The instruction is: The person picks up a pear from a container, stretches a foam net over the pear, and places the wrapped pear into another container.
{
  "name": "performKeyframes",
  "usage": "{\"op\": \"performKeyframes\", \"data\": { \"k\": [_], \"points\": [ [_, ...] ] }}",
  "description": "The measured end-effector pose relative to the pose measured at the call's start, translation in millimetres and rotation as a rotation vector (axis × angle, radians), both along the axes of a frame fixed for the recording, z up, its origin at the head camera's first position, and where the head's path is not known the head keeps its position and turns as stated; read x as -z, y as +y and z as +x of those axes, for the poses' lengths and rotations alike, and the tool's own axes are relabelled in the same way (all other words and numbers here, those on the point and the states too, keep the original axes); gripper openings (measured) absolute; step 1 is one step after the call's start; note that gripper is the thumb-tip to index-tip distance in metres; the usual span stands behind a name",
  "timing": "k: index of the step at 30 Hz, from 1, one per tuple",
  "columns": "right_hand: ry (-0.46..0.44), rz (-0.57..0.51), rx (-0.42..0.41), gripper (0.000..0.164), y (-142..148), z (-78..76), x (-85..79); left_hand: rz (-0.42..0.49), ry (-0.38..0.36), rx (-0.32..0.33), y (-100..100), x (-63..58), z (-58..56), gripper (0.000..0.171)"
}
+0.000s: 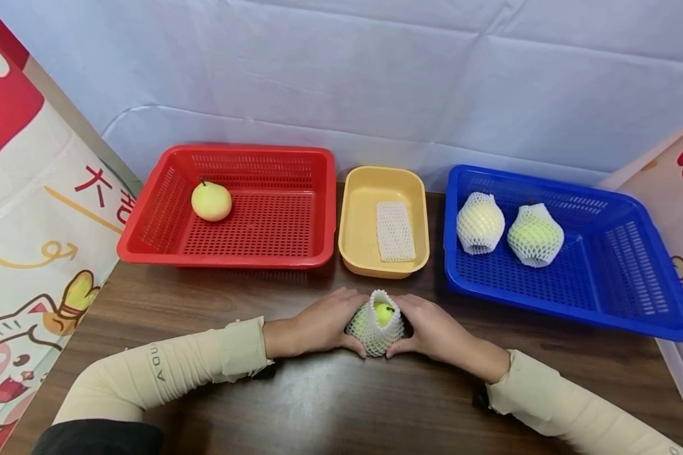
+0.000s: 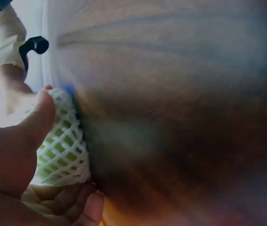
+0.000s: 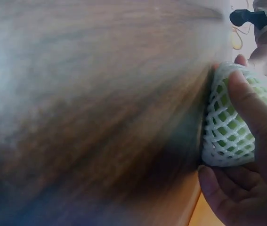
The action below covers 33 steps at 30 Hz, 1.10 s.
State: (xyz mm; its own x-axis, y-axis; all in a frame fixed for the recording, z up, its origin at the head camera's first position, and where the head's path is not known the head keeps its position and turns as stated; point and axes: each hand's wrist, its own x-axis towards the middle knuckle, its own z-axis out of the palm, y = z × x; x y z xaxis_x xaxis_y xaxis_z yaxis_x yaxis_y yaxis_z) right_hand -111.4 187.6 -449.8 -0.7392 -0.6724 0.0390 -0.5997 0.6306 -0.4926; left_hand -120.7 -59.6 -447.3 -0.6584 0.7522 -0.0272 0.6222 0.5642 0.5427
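Between the two hands, at the middle of the table, stands a green-yellow pear (image 1: 383,313) inside a white foam net sleeve (image 1: 377,338). The sleeve's upper end gapes, and the pear's top with its stem shows through. My left hand (image 1: 331,321) grips the netted pear from the left, thumb at the near side. From the right my right hand (image 1: 434,328) grips it likewise. Both wrist views show a thumb pressed on the netting (image 2: 60,150), with the other fingers curled around the far side. The hidden side of the pear cannot be seen.
A red basket (image 1: 262,259) at the back left holds one bare pear (image 1: 211,201). In the yellow tub (image 1: 355,189) lies a flat foam net (image 1: 395,232). The blue basket (image 1: 609,265) at the right holds two netted pears (image 1: 480,222). A pale cloth (image 1: 364,69) hangs behind.
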Motion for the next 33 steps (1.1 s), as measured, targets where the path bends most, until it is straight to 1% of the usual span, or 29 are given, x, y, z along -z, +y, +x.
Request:
{"op": "performKeyframes", "data": {
  "k": [7, 10, 12, 15, 17, 18, 21, 25, 30, 33],
  "points": [
    [0.0, -0.012, -0.008, 0.099, 1.6, -0.3, -4.3, 0.013, -0.036, 0.009, -3.7, -6.5, 0.3, 0.099],
    [0.002, -0.022, -0.004, 0.102, 3.6, -0.7, -7.1, 0.018, -0.062, -0.009, -4.3, -8.7, 0.8, 0.1],
    [0.013, -0.039, -0.005, 0.101, 5.2, -0.9, -9.2, 0.047, -0.079, -0.03, -4.4, -9.4, 0.9, 0.098],
    [0.037, -0.104, -0.014, 0.093, 6.9, -1.2, -12.0, 0.128, -0.088, -0.048, -4.2, -11.2, 0.6, 0.089],
    [0.046, -0.152, -0.023, 0.082, 7.2, -1.1, -12.9, 0.177, -0.075, -0.042, -4.0, -12.6, 0.1, 0.081],
    [0.048, -0.172, -0.028, 0.076, 7.1, -1.0, -12.9, 0.187, -0.064, -0.035, -3.7, -13.4, 0.0, 0.077],
    [0.04, -0.197, -0.038, 0.064, 6.3, -0.8, -10.9, 0.165, -0.032, -0.012, -2.0, -12.8, -0.5, 0.068],
    [0.025, -0.18, -0.029, 0.06, 5.7, -1.4, -7.4, 0.13, -0.016, 0.007, 0.4, -10.8, -0.1, 0.066],
    [-0.002, -0.16, -0.035, 0.061, 4.9, -3.6, -6.8, 0.119, -0.053, -0.008, 1.1, -7.9, 0.3, 0.076],
    [-0.015, -0.135, -0.041, 0.064, 5.0, -4.2, -6.4, 0.087, -0.087, -0.014, 0.5, -5.3, 0.1, 0.086]
  ]
}}
